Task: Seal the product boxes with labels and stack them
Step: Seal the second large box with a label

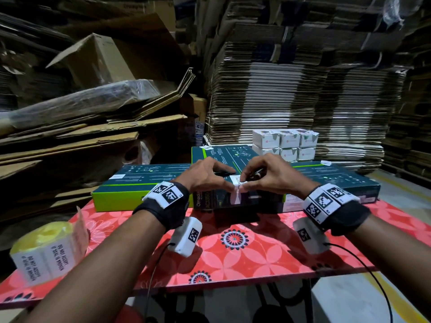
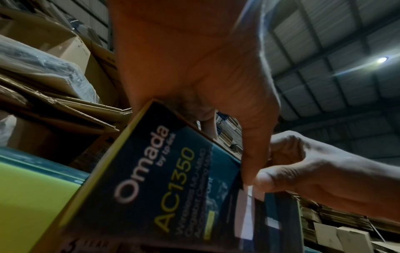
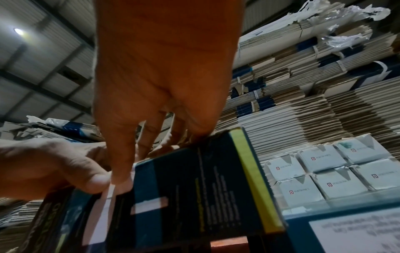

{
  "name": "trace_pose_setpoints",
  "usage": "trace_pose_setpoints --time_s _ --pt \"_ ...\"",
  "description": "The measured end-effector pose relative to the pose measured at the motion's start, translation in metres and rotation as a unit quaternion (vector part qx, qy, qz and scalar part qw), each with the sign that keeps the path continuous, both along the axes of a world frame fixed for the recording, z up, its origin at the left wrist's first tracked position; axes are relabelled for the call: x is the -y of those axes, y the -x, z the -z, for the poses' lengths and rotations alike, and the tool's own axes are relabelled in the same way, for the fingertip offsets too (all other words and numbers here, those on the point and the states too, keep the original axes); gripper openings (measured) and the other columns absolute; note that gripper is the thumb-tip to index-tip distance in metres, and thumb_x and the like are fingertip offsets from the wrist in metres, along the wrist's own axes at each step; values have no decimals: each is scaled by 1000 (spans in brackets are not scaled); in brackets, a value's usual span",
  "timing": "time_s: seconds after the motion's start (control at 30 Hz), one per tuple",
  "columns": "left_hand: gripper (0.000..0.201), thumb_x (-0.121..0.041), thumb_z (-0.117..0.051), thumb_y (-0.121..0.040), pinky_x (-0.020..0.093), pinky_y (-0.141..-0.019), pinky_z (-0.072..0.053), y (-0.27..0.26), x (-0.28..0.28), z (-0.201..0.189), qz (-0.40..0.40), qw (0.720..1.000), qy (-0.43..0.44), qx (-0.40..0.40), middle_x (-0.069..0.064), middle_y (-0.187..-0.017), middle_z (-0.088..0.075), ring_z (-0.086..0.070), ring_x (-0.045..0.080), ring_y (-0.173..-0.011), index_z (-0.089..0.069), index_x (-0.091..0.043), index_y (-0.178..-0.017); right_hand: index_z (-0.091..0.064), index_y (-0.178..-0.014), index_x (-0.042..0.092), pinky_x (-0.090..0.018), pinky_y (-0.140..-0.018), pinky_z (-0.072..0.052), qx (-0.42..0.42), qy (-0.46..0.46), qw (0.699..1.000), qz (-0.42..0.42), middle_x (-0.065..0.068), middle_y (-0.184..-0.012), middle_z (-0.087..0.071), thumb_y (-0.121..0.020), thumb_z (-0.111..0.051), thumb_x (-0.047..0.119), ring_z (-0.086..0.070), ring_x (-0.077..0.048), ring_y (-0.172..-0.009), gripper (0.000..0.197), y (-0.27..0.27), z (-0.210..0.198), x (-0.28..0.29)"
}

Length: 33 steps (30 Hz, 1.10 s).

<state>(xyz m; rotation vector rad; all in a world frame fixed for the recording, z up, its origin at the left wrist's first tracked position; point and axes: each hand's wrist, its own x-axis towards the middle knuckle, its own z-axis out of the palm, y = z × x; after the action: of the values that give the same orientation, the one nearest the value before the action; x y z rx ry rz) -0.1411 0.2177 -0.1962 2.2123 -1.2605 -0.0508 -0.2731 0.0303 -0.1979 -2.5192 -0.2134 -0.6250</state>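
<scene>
A dark product box marked "Omada AC1350" stands at the middle of the red floral table. A white seal label is folded over its near top edge. My left hand lies on the box top with its index finger straight, and its thumb presses the label's left side. My right hand pinches the label across the edge between curled index finger and thumb. The left wrist view shows the box, the label and both thumbs on it. In the right wrist view the label runs down the box.
A roll of seal labels sits at the table's near left corner. Flat green-edged boxes lie left, right and behind the held one. Small white boxes are stacked at the back. Flattened cardboard piles wall in the table.
</scene>
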Motion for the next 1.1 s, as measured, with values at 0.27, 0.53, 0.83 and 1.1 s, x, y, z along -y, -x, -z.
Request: trace_pose_setpoints --time_s 0.27,0.53,0.83,1.1 --pt "76 -57 -74 -43 34 -101 -51 -2 0 0 7 1000 -21 -4 -15 -122 -70 -63 7 -112 -71 -43 -118 -79 -74 15 -27 -78 -55 -62 -80 995 -12 -3 -84 -77 -72 -85 1 -73 -16 -83 15 0 -4 14" --pt "68 -52 -90 -60 30 -104 -46 1 1 0 -3 1000 -18 10 -12 -127 -68 -60 8 -119 -70 -36 -123 -74 -86 17 -16 -62 -46 -40 -50 998 8 12 -71 -67 -65 -96 24 -57 -2 -66 31 -1 4 8" --pt "52 -61 -78 -60 32 -103 -49 -7 3 -5 11 999 9 -51 -17 -108 -74 -64 4 -110 -78 -37 -105 -74 -97 20 -25 -77 -51 -78 -61 995 -35 1 -92 -72 -82 -78 12 -65 -9 -81 18 0 -6 22" --pt "29 -55 -81 -76 22 -88 -50 -11 9 -5 -28 999 35 10 -15 -98 -77 -67 0 -96 -81 -36 -99 -81 -83 24 -12 -64 -47 -44 47 997 38 12 -76 -75 -85 -80 33 -68 1 -73 10 -9 -13 13"
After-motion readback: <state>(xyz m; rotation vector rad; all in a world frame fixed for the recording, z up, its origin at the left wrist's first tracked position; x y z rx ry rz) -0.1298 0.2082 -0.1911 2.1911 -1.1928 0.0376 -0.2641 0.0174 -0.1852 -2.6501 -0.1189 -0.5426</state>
